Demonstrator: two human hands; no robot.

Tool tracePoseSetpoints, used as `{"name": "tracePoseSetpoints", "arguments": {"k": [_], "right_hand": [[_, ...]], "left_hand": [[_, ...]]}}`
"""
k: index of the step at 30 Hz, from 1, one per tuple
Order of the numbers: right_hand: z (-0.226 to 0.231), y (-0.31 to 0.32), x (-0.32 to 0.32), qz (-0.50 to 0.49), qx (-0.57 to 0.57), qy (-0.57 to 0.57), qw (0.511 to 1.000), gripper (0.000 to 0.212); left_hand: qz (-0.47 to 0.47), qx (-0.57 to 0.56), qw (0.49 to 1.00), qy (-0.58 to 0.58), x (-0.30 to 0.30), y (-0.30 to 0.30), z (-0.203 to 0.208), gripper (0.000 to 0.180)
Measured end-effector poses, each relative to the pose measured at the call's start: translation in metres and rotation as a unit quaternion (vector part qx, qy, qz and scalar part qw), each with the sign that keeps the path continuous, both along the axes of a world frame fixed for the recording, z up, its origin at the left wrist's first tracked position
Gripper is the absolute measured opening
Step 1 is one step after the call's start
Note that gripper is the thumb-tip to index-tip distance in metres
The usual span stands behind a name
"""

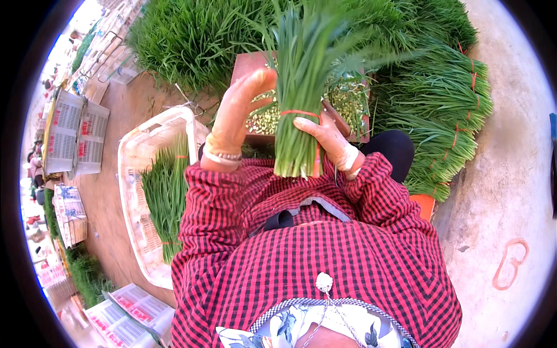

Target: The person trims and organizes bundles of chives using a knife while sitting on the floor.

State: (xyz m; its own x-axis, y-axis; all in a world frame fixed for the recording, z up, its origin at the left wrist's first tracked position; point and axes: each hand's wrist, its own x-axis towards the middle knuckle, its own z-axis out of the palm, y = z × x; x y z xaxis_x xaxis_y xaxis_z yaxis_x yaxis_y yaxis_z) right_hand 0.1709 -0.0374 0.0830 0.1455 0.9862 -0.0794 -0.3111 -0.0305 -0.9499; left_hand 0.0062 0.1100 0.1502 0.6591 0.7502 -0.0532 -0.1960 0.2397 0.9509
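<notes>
Upright before my chest stands a bundle of green Chinese chives (293,142), bound by an orange-red band near its pale cut ends. Its leaf tips are blurred. My right hand (331,139) grips it from the right, thumb across the front by the band; some of its fingers are hidden behind the stalks. On the other side, my left hand (238,110) is raised with fingers stretched out and slightly bent, holding nothing. Both hands wear thin gloves. Beneath the bundle, a reddish board (246,65) carries many short chive cuttings (267,120). A brown wooden bar (336,118) lies beside my right hand.
Loose chives (191,40) are heaped at the far side. Banded bundles (447,110) are stacked at the right. A white plastic crate (129,191) at my left holds banded chives (165,200). More crates (75,130) stand farther left. Pale concrete (493,191) runs along the right.
</notes>
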Motion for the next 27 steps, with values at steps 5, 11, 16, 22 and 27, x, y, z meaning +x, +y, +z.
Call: {"name": "tracePoseSetpoints", "arguments": {"k": [5, 11, 16, 22, 27], "right_hand": [[0.018, -0.021, 0.011, 0.084, -0.052, 0.12, 0.988, 0.049], [0.036, -0.015, -0.001, 0.213, -0.037, 0.044, 0.975, 0.064], [0.062, 0.007, 0.009, 0.138, -0.067, -0.367, 0.918, 0.062], [0.099, 0.025, 0.006, -0.107, 0.154, -0.391, 0.901, 0.021], [0.114, 0.037, 0.003, -0.059, 0.106, -0.519, 0.846, 0.027]], "left_hand": [[-0.089, -0.141, 0.956, 0.24, -0.02, 0.005, -0.069, 0.05], [-0.155, -0.274, 0.913, -0.26, 0.011, -0.009, -0.069, 0.063], [-0.126, -0.158, 0.909, -0.365, -0.002, 0.016, -0.107, 0.061], [-0.035, 0.002, 0.977, -0.209, -0.006, 0.009, -0.115, 0.054], [0.018, 0.075, 0.991, -0.109, 0.0, 0.0, -0.103, 0.054]]}}
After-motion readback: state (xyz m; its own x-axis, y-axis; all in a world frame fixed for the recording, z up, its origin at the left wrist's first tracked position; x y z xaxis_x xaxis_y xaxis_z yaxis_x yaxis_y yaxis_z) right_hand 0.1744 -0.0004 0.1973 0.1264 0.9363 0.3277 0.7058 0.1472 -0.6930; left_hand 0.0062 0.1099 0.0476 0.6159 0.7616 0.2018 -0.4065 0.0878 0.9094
